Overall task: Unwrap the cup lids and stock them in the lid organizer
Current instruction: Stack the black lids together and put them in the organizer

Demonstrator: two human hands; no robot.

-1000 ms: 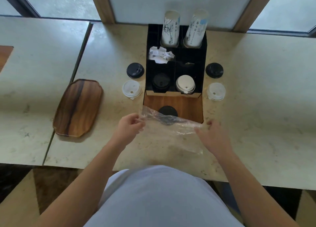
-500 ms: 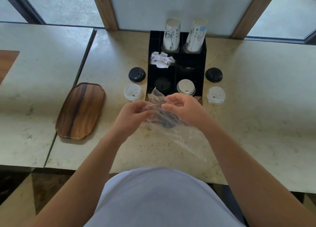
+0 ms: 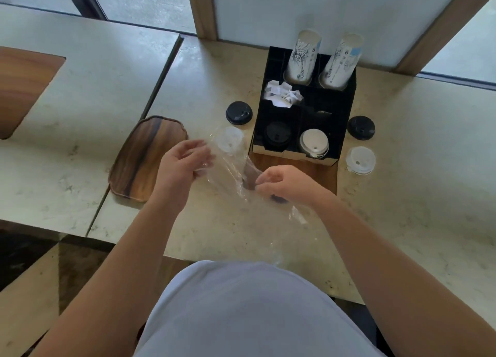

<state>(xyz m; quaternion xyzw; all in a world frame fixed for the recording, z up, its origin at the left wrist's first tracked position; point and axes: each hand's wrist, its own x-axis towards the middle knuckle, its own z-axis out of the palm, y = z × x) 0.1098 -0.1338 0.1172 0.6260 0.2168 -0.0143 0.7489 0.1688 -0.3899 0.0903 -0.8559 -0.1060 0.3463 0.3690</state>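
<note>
— Any lettering to read out there?
— Nothing legible. The two paper cup stacks (image 3: 302, 55) in the organizer (image 3: 346, 109) carry dark line drawings and small marks, all too blurred to read.

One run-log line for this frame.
stage: unwrapping | left hand: grips plastic wrap | right hand: pinches wrap | black lid: under right hand, mostly hidden | lid organizer: holds black and white lids

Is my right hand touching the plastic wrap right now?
Touching. The head view shows the right hand pinching the plastic wrap with curled fingers.
</note>
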